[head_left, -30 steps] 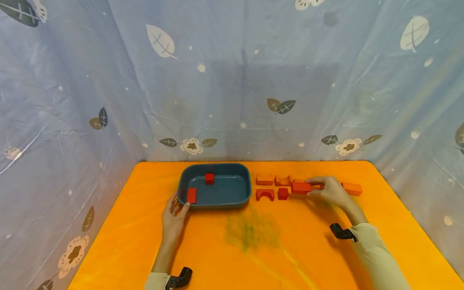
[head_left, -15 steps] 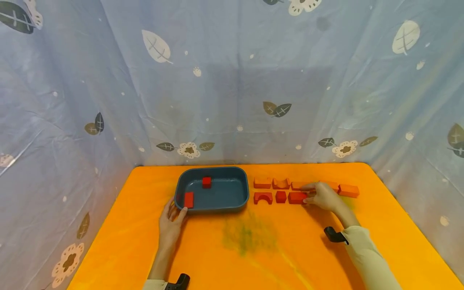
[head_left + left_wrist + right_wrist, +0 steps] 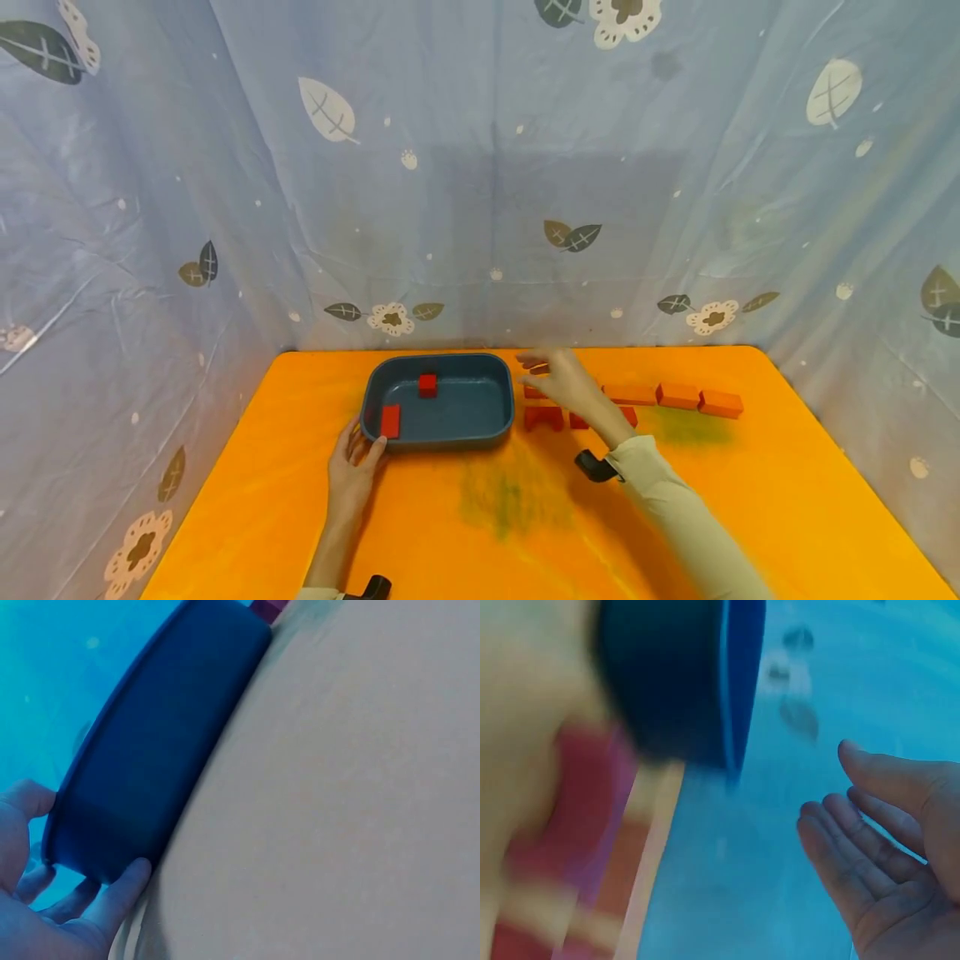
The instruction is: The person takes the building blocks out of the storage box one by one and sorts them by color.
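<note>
A dark blue-grey tray [image 3: 450, 444] stands at the back left of the table. Inside it lie a small red cube [image 3: 427, 386] and a flat red block [image 3: 390, 422]. My left hand [image 3: 352, 473] holds the tray's near left corner, thumb and fingers set on either side of it. Just right of the tray, my right hand [image 3: 562, 385] hovers over the block rows, and the right wrist view shows its bent fingers [image 3: 847, 859] holding nothing. Below that hand is a red arch block [image 3: 543, 418]. A red cube [image 3: 578, 421] and a red oblong block [image 3: 628, 415] are partly covered by the forearm.
Orange oblong blocks [image 3: 630, 395] continue the back row rightward, ending with an orange block [image 3: 722, 404]. Another orange block [image 3: 534, 392] shows partly beneath the right hand. A yellow-orange cloth [image 3: 465, 533] covers the table, and a patterned blue curtain [image 3: 450, 208] hangs behind.
My right hand has let go of the red oblong block, now in the front row, and moved left towards the tray. The left hand has stayed at the tray's corner.
</note>
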A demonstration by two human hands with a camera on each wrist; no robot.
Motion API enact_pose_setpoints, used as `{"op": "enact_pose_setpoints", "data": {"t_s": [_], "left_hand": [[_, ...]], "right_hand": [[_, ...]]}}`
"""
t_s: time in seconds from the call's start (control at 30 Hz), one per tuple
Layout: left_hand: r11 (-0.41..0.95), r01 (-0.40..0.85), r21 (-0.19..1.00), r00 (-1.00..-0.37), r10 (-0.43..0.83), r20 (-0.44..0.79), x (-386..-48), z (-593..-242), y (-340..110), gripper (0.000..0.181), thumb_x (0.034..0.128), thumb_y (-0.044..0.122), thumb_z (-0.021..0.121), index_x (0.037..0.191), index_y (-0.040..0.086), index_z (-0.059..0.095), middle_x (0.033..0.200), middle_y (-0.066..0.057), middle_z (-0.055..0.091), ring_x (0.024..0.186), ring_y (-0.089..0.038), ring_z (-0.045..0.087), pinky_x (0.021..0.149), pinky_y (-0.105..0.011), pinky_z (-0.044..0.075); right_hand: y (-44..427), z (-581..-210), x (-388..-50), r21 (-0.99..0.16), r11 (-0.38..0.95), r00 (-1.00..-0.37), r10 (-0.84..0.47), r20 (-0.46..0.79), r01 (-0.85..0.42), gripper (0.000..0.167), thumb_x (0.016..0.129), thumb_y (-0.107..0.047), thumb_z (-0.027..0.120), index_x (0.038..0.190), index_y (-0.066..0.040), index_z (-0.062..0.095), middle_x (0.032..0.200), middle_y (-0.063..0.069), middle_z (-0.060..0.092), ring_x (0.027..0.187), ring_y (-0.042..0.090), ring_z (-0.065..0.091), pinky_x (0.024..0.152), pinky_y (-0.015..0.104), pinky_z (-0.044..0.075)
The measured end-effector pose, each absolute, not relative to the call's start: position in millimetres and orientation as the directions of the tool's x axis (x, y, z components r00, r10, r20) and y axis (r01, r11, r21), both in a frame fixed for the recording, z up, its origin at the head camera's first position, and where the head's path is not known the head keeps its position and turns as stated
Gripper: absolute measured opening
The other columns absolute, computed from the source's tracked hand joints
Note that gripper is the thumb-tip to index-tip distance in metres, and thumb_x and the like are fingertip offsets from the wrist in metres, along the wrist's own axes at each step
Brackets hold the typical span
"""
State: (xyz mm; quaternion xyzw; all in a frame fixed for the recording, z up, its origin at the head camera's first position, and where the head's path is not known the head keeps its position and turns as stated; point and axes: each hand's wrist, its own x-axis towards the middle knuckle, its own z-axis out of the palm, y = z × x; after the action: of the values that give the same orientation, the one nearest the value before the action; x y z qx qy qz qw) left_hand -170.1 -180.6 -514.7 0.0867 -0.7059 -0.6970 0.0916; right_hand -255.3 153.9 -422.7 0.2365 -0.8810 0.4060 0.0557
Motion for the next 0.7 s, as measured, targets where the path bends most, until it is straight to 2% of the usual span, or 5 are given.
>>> {"op": "enact_pose_setpoints", "data": {"t_s": [0.23, 0.37, 0.5, 0.6, 0.7], "left_hand": [[0.049, -0.002, 0.999, -0.963, -0.268, 0.011, -169.3, -517.4, -176.4, 0.068, 0.0946, 0.013, 0.066, 0.153, 0.007, 0.032, 0.152, -0.021, 0.036, 0.137, -0.037, 0.038, 0.087, -0.017, 0.053], [0.046, 0.005, 0.999, -0.963, -0.269, 0.018, -169.5, -519.1, -174.1, 0.067, 0.0946, 0.012, 0.066, 0.152, 0.006, 0.032, 0.151, -0.022, 0.036, 0.136, -0.039, 0.038, 0.087, -0.019, 0.054], [0.050, -0.004, 0.999, -0.964, -0.266, 0.009, -169.4, -519.0, -175.6, 0.066, 0.0952, 0.010, 0.065, 0.152, 0.006, 0.032, 0.151, -0.022, 0.036, 0.136, -0.040, 0.037, 0.087, -0.021, 0.055], [0.045, -0.009, 0.999, -0.964, -0.266, 0.003, -169.9, -517.2, -178.1, 0.065, 0.0954, 0.008, 0.064, 0.152, 0.007, 0.032, 0.151, -0.021, 0.035, 0.136, -0.039, 0.037, 0.088, -0.024, 0.055], [0.042, -0.009, 0.999, -0.965, -0.264, 0.002, -170.7, -514.2, -180.0, 0.066, 0.0955, 0.009, 0.064, 0.152, 0.006, 0.031, 0.151, -0.022, 0.035, 0.136, -0.039, 0.038, 0.088, -0.027, 0.056]], "right_hand": [[77.6, -429.3, -274.0, -0.589, 0.647, -0.856, -0.489, 0.167, -0.484, 0.041, 0.087, -0.013, 0.075, 0.125, 0.001, 0.065, 0.120, 0.014, 0.067, 0.105, 0.029, 0.065, 0.091, 0.037, 0.055], [48.3, -438.4, -281.2, -0.486, 0.749, -0.865, -0.500, 0.029, -0.449, 0.049, 0.088, -0.019, 0.075, 0.131, 0.000, 0.060, 0.131, 0.012, 0.062, 0.120, 0.028, 0.058, 0.100, 0.039, 0.049], [25.4, -452.9, -285.4, -0.364, 0.823, -0.861, -0.500, -0.099, -0.436, 0.062, 0.089, -0.025, 0.074, 0.141, -0.002, 0.050, 0.143, 0.012, 0.051, 0.131, 0.027, 0.048, 0.108, 0.039, 0.042], [10.5, -462.5, -288.2, -0.293, 0.834, -0.853, -0.513, -0.095, -0.468, 0.068, 0.088, -0.027, 0.075, 0.145, -0.003, 0.046, 0.142, 0.013, 0.050, 0.127, 0.025, 0.052, 0.106, 0.036, 0.044], [-2.3, -467.6, -292.2, -0.237, 0.842, -0.863, -0.505, -0.029, -0.484, 0.064, 0.087, -0.028, 0.077, 0.140, -0.003, 0.051, 0.127, 0.011, 0.059, 0.111, 0.023, 0.060, 0.096, 0.033, 0.051]]}}
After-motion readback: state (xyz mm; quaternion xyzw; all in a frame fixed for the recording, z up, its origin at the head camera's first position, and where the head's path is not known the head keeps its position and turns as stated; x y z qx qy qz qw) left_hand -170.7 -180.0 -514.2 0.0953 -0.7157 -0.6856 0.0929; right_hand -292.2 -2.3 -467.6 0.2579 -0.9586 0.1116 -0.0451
